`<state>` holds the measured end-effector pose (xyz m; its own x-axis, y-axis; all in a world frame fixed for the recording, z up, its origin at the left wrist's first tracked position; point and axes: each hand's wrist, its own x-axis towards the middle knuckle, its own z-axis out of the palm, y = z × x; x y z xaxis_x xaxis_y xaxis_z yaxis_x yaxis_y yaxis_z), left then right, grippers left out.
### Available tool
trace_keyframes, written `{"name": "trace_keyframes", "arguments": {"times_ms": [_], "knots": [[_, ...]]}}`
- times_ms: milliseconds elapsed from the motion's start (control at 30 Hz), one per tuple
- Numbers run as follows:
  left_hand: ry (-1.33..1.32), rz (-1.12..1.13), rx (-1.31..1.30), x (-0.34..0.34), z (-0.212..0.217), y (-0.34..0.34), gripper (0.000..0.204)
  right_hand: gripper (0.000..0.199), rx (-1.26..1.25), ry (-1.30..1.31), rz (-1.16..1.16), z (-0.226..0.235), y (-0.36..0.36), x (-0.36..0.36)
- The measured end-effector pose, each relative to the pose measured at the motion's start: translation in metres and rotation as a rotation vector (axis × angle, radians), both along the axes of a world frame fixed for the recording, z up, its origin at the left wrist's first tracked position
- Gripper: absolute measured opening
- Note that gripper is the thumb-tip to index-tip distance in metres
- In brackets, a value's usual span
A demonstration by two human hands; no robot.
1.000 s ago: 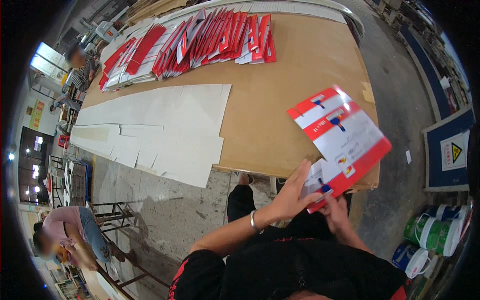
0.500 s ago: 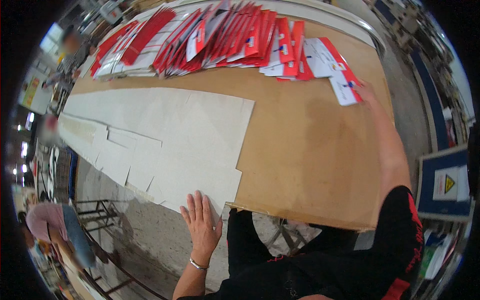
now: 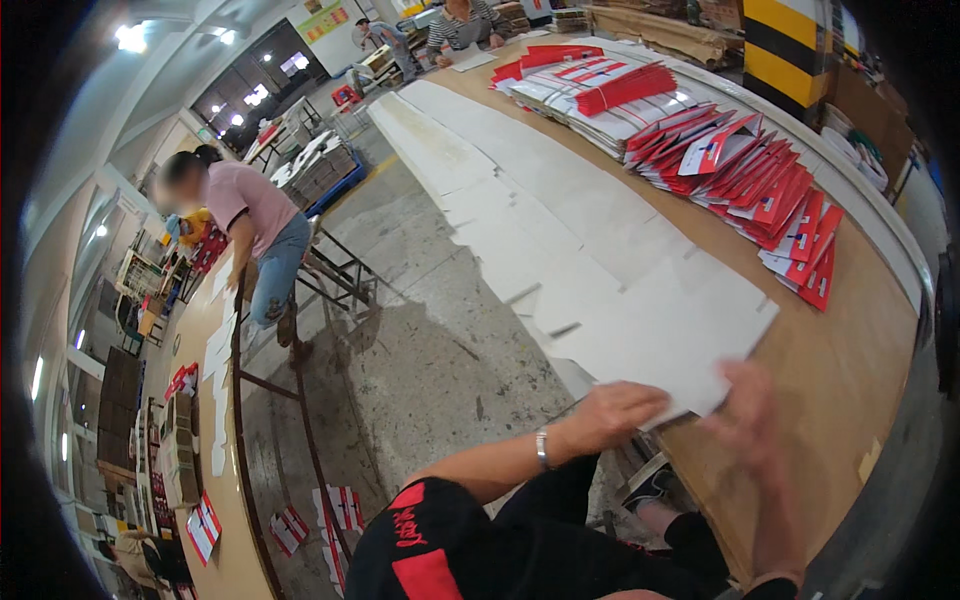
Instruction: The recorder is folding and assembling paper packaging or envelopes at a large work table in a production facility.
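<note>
- Head view, nearest: left hand (image 3: 615, 412), bracelet at wrist, fingers bent together on the near edge of the white sheets (image 3: 640, 290); contact seen, but whether the thumb pinches from beneath cannot be told.
- Right hand (image 3: 745, 405): motion-blurred, at the right-hand end of the sheets; grasping or released, cannot tell.
- White sheets: overlapping, flat on the brown-topped table (image 3: 830, 390), along its left side. Long axis diagonal, lower right to upper left; the broad end points at the hands, the narrower end runs away. Notches and slits along the left edge.
- Right of the sheets: red-and-white printed card pieces (image 3: 760, 195), leaning in a fanned row; flat bundles beyond. Contents, if any, not visible.
- Left: second table (image 3: 225, 490), bearing a brown carton (image 3: 181, 440); its inside is not visible. Co-worker in a pink top (image 3: 250, 200) bends over this table.
- Farther: blue tray-like base (image 3: 342, 187) bearing stacked sheets.
- Farthest: another person in a striped top (image 3: 463, 30) at the first table's far end; yellow-and-black pillar (image 3: 778, 52) to the right.
</note>
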<state>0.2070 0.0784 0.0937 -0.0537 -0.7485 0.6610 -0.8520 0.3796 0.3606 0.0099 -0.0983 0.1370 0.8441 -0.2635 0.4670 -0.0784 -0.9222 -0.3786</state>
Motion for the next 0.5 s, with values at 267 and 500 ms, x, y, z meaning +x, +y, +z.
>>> {"name": "trace_keyframes", "arguments": {"times_ms": [267, 500], "knots": [[-0.005, -0.081, 0.188, -0.077, 0.014, 0.005, 0.044, 0.016, 0.09, -0.05, -0.417, -0.022, 0.101, -0.137], [-0.239, -0.249, 0.522, -0.042, -0.064, -0.033, 0.046, 0.014, 0.658, -0.154, -0.415, -0.069, 0.126, -0.281]]}}
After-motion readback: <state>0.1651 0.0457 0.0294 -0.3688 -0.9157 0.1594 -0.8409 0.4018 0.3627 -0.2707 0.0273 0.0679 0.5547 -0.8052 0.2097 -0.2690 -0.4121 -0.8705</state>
